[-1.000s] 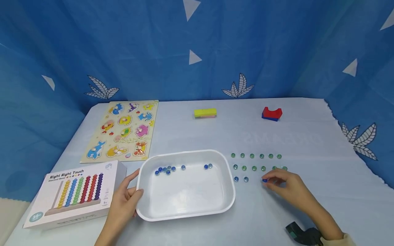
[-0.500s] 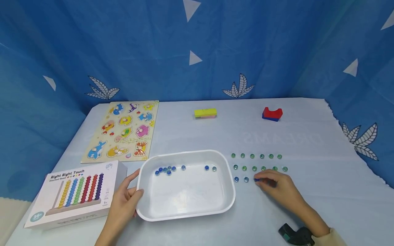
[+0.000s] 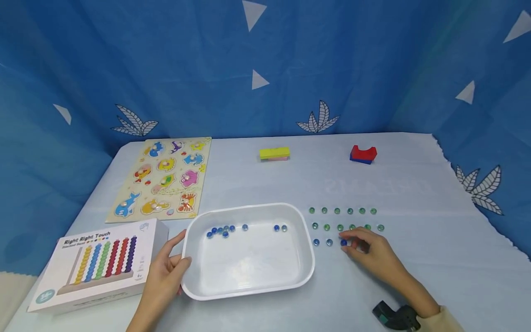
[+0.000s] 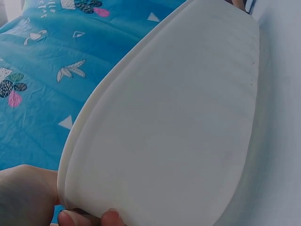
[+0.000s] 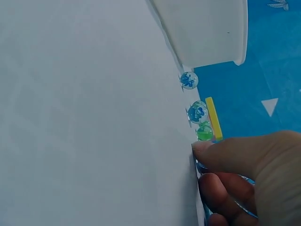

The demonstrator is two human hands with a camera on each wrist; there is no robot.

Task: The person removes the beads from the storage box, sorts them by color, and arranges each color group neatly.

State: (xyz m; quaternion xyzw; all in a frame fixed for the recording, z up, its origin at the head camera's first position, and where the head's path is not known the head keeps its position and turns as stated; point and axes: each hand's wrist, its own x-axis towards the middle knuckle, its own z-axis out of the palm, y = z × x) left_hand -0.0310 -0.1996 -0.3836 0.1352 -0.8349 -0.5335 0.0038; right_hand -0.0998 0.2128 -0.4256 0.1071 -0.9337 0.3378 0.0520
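My left hand (image 3: 163, 272) grips the left rim of a white plastic tray (image 3: 249, 276), thumb on the near side of the wall. Along the back of the tray lie several blue and clear marbles (image 3: 245, 227). In the left wrist view the tray's outer wall (image 4: 160, 117) fills most of the frame. To the right of the tray, my right hand (image 3: 379, 256) pinches a dark blue marble (image 3: 343, 242) low at the cloth, at the right end of a row with two clear-blue marbles (image 3: 329, 242). The right wrist view hides that marble behind the thumb (image 5: 221, 155).
Two rows of green marbles (image 3: 337, 210) lie behind the right hand. A yellow block (image 3: 274, 152) and a red block on a blue one (image 3: 363, 152) stand at the back. An animal puzzle board (image 3: 159, 180) and a bead toy box (image 3: 99, 263) are on the left.
My right hand has moved left with the blue marble, bringing it beside the two clear-blue ones. The left hand keeps its grip and the tray stays put. A marble in the tray rocks slightly.
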